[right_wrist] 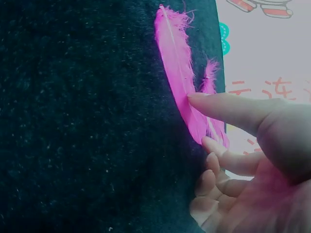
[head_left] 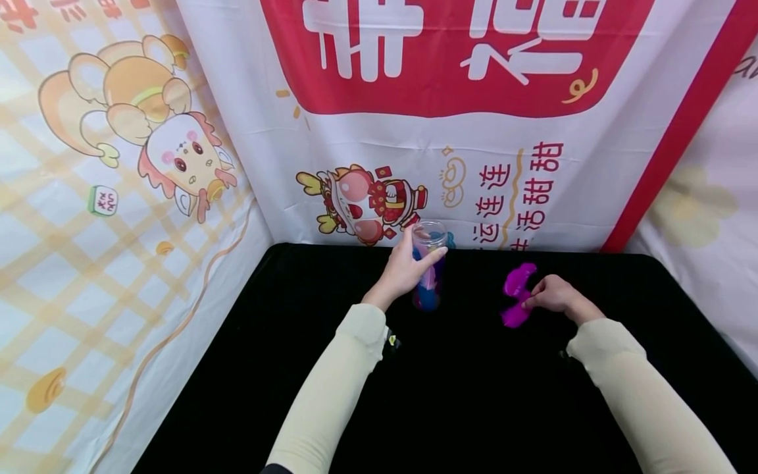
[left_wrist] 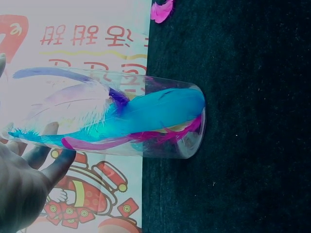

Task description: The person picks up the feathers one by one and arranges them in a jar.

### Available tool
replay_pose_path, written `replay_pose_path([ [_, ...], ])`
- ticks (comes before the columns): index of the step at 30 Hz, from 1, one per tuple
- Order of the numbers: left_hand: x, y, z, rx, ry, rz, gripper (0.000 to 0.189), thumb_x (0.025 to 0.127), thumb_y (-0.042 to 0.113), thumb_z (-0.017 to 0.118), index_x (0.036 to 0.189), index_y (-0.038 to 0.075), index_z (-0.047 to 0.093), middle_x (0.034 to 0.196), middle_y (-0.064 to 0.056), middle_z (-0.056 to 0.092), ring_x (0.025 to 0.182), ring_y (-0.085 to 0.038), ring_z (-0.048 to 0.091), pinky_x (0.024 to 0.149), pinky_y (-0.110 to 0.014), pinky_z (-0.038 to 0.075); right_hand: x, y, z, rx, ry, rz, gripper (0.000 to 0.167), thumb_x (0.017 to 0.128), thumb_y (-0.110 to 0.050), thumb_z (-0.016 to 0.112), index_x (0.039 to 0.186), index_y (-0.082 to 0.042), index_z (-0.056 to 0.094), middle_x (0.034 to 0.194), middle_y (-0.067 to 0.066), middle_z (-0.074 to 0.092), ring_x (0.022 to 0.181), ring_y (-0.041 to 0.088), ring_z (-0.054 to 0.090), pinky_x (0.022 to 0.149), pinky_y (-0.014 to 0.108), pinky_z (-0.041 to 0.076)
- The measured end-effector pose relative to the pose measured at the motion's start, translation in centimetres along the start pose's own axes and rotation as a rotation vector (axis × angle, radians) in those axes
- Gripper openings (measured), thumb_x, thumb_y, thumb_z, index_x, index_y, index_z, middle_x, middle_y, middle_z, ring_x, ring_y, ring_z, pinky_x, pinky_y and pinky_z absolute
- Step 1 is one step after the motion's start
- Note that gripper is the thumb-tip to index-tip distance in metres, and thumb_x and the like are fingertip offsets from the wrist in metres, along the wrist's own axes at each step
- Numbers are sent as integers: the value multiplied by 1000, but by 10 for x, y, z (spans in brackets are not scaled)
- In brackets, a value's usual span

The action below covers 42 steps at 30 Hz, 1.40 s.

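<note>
My left hand grips the upper part of a clear cylindrical jar, with fingers and thumb round its sides. The jar stands upright near the far side of the black table. Through its wall in the left wrist view show blue, white, purple and magenta feathers. To the right, my right hand pinches a magenta feather between thumb and forefinger, low over the cloth. Its other fingers are curled. Just beyond lies a second magenta feather, partly hidden by the thumb in the right wrist view.
Black cloth covers the table. A printed white and red curtain hangs right behind its far edge. Another printed curtain stands along the left side, and a pale one on the right.
</note>
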State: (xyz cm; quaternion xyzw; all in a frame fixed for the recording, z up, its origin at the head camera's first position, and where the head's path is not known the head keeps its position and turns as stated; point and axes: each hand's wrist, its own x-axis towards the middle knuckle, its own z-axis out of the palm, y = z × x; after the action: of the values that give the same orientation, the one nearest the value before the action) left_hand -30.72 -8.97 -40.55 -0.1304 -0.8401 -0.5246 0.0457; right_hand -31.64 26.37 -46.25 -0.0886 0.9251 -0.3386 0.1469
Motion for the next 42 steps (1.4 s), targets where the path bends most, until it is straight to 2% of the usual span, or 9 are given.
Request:
replay_pose_path([
  [7,2,1,1,8,13,3,81,94,51,71,156,16,32,142,-8,54,134,-26,51,114,-49,38,0,0,1,10,-2,-16,25,87,-12,78,68,-2,67,63,-7,56,64,12,44,62,28,39],
  [11,1,0,1,8,12,0,82,94,53,70,156,16,32,142,-8,54,134,-27,51,114,-49,39,0,1,3,-3,41,-41,17,86,-11,78,75,1,71,73,-4,63,70,12,50,67,29,42],
  [15,0,-1,1,3,8,-3,83,93,57,69,156,18,32,143,-8,53,135,-27,50,114,-49,39,0,2,4,-61,75,-27,19,85,-15,79,73,-2,70,74,-2,62,69,14,50,65,30,43],
  [19,-1,-1,1,4,6,-4,83,93,58,69,156,20,32,144,-8,52,136,-27,50,114,-49,39,-1,1,5,-97,60,13,22,86,-18,79,71,-5,70,78,0,66,72,16,53,66,31,45],
  [27,-1,0,1,12,12,-2,85,93,57,69,157,16,30,146,-10,52,136,-28,49,114,-49,39,-2,-2,7,-64,48,0,19,88,-12,73,73,0,71,80,1,69,73,14,54,70,30,45],
  [33,-1,0,0,7,7,-14,87,92,60,69,157,18,30,147,-10,50,137,-28,49,114,-49,38,-4,-2,4,49,43,14,17,91,-7,68,82,6,73,88,5,70,77,10,54,72,27,45],
  [39,-1,-1,1,4,4,-5,83,93,57,69,156,19,31,144,-7,52,136,-26,49,114,-49,38,-8,-3,-6,242,-3,72,24,99,-11,62,105,11,70,90,2,72,81,11,65,69,31,52],
  [42,0,-1,1,8,10,6,81,94,54,70,156,18,31,142,-6,54,135,-26,50,115,-48,38,-8,-4,-8,324,-11,52,30,101,-10,58,114,16,65,91,4,75,84,11,69,74,32,57],
])
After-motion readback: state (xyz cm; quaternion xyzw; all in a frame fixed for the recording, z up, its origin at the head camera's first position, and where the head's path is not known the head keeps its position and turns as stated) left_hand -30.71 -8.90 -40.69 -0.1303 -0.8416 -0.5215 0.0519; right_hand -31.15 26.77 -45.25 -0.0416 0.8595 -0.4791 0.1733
